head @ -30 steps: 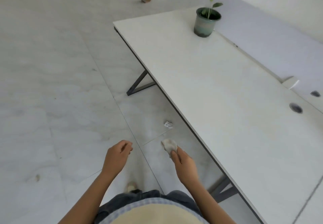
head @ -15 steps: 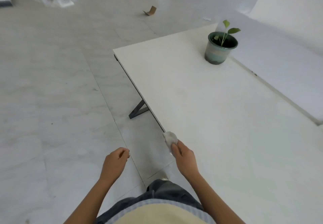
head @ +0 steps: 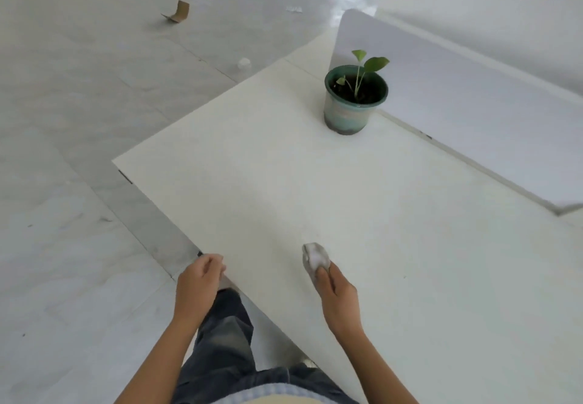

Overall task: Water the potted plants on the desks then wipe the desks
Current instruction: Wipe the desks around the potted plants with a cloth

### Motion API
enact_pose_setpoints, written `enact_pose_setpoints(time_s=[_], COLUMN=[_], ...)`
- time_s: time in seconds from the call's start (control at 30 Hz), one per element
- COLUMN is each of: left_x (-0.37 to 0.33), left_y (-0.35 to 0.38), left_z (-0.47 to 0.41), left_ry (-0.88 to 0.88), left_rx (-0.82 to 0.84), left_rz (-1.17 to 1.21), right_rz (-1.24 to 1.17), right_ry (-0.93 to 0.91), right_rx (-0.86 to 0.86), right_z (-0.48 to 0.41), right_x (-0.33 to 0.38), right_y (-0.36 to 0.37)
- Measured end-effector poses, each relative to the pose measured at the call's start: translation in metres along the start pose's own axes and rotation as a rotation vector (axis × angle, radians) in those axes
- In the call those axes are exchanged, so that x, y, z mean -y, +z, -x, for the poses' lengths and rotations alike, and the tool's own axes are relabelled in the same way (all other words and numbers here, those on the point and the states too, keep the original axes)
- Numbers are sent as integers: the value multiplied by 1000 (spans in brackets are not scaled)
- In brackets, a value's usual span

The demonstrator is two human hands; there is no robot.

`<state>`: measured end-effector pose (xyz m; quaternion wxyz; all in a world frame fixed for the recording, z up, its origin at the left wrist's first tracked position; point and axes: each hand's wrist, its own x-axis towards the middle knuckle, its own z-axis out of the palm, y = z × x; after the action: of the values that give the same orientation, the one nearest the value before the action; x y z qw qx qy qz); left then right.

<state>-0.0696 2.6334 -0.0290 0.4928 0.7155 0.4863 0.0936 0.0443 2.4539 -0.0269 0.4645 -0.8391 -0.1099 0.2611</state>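
Observation:
A white desk (head: 315, 189) fills the middle and right of the view. At its far side stands a green pot (head: 353, 104) with a small seedling. My right hand (head: 337, 290) hovers over the near part of the desk, shut on a balled-up grey cloth (head: 315, 258). At the desk's near left edge is my left hand (head: 198, 287), fingers curled loosely with nothing in them; I cannot tell if it touches the edge.
A white divider panel (head: 457, 113) runs along the desk's far side behind the pot. On the tiled floor lie a bent piece of cardboard (head: 178, 12) and a small white scrap (head: 243, 63). My legs stand close to the desk's edge.
I have stepped closer to the desk and the pot. My right hand with the cloth has moved from the desk's edge to over its top. My left hand has reached the edge.

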Motion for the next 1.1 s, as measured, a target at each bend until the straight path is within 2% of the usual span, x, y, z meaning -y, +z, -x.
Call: enact_pose_setpoints(time_s=[0.13,0.3,0.4,0.53,0.7,0.8,0.87,0.9,0.97,1.03,1.1], left_x=[-36,-59,-70,-81,-73,-72,-73,-73,-72,-68,-62], left_y=[-8,-11,0,25,39,41,42,42,44,47,50], left_z=[-89,-196,-247,-292,-306,-308,-311,-312,-313,-314,-317], left_ry=[231,444,507,541,504,508,490,482,479,494,534], left_rx=[152,144,168,226,252,264,268,267,258,224,159], left_rz=[-128,-413,-611,-778,-834,-835,-845,-845,-851,-855,-844], right_rz=[-202,-556,-697,-638,-367,-465,-553,-458,-36,235,335], right_ry=[141,292,340,343,348,349,425,537,720,696,592], right_rx=[-320,-485,-658,-920,-1033,-1139,-1097,-987,-769,-682,-623], right_z=[-35,-64,-80,-125,-198,-243,-273,-287,-307,-315,-313], right_x=[25,51,56,65,78,76,70,67,62,70,80], right_y=[21,49,45,11,-30,-48,-52,-48,-31,-2,29])
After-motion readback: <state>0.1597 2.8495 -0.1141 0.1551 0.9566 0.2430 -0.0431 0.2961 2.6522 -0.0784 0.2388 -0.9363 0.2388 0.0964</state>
